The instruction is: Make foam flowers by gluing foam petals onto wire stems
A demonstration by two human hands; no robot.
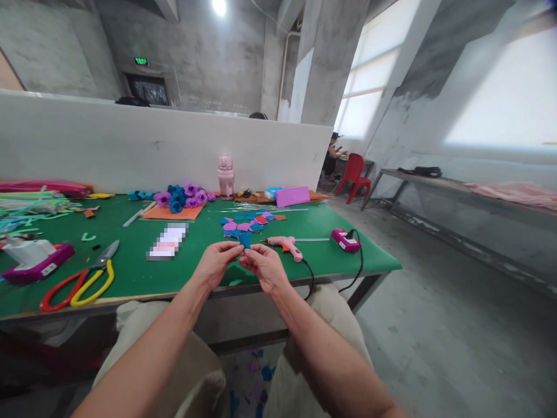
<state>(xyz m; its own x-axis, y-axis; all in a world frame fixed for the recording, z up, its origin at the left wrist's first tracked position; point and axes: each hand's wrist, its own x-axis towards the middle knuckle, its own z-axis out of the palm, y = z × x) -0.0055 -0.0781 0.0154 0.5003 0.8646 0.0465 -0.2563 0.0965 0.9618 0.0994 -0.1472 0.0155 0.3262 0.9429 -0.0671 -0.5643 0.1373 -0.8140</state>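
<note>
Both hands meet over the near edge of the green table. My left hand [220, 261] pinches a small blue crepe paper piece [245, 238] from the left. My right hand [266, 266] is closed on the same piece from the right, fingertips almost touching the left ones. Just beyond lie several cut paper petals [244, 226] in blue, purple and red. To the right of my hands a pink glue gun [285, 244] rests on its side, with a clear glue stick [312, 239] out of its back.
Red-and-yellow scissors [82, 283] lie front left, near a purple power strip [39, 264]. A blurred rectangle [169, 241], purple and blue paper flowers [180, 197] and a pink bottle [225, 177] stand farther back. A power socket [346, 240] with a cord is at right. A white partition [174, 145] borders the back.
</note>
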